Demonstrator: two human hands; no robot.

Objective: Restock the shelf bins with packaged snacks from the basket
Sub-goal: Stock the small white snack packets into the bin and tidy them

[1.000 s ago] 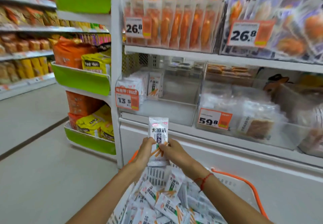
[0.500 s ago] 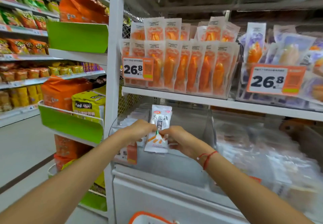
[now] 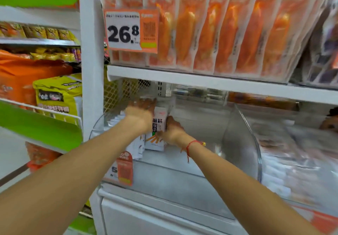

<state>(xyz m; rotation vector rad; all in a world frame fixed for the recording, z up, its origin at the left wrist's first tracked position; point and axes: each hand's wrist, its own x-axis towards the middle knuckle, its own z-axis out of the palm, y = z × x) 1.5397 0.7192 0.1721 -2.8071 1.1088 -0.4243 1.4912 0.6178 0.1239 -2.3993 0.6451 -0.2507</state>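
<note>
Both forearms are bare up to the lower edge of the frame, with no sleeve in view. The thin red string bracelet circles the right wrist just below the right hand; a small yellowish bead, perhaps a knot, sits on it, and a loose red end hangs down. The left hand is blurred; nothing worn shows there.

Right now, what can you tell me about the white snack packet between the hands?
The snack packet is a small white glossy plastic pouch with black characters and orange sticks printed low on its front. It stands upright inside the clear bin, beside similar white packets. The left hand covers its left edge; the right hand grips its right side.
</note>
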